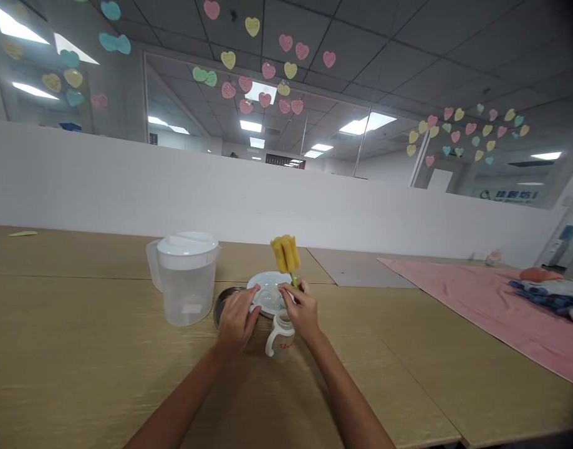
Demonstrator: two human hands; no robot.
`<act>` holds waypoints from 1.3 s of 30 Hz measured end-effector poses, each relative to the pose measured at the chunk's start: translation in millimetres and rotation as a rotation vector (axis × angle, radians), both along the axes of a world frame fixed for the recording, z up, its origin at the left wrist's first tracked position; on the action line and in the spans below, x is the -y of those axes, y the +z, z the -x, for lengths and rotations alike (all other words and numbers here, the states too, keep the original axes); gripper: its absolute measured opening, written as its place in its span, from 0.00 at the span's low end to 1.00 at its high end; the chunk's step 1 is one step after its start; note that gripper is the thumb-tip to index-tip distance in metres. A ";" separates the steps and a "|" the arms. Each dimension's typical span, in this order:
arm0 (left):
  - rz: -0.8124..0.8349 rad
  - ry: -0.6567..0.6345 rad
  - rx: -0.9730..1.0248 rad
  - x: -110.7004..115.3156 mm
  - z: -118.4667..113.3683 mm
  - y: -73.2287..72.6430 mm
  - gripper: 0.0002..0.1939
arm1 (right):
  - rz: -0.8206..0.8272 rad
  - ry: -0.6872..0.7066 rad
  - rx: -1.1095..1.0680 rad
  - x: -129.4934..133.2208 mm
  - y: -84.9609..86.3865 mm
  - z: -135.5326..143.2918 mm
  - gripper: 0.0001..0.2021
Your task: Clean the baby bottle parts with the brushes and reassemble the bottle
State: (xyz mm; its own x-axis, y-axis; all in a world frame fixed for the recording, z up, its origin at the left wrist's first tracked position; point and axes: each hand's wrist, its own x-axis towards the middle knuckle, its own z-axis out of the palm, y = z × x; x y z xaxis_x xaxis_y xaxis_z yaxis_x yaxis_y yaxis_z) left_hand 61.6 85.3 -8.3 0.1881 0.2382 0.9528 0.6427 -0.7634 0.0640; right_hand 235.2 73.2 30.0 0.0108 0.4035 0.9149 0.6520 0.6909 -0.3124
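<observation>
My right hand (302, 308) pinches the green handle of a yellow sponge brush (285, 253), its sponge head pointing up. My left hand (237, 317) is over the right side of a dark metal bowl (219, 307), fingers stretched and thumb apart, fingertips near the left rim of a white dish (266, 279). Something clear shows in the dish between my hands; its shape is hard to make out. A clear cup (284, 343) with a white handle and red print stands just in front of the dish, below my right hand.
A clear plastic pitcher (187, 290) with a white lid stands left of the metal bowl. A pink cloth (482, 302) covers the table's right side, with blue, white and orange items (548, 292) on it. A low white wall (174, 187) runs behind the wooden table (103, 374).
</observation>
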 end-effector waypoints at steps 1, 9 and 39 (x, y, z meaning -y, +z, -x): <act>0.005 -0.003 -0.003 0.7 -1.0 0.9 0.20 | 0.004 0.016 0.011 0.6 -0.5 1.7 0.09; 0.138 -0.059 0.074 0.3 -1.2 0.4 0.10 | 0.019 0.021 0.065 6.7 1.2 13.0 0.10; 0.567 -0.110 0.643 -8.4 6.0 1.5 0.16 | 0.113 -0.184 0.204 0.8 -6.4 -19.0 0.07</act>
State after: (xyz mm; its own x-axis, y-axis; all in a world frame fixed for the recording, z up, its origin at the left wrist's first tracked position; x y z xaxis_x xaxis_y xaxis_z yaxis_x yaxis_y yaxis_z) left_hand 55.6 93.7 -6.7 -0.2967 0.7223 0.6247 0.2750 -0.5618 0.7802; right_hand 254.2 72.4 23.6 -0.0865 0.5109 0.8553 0.8201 0.5239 -0.2300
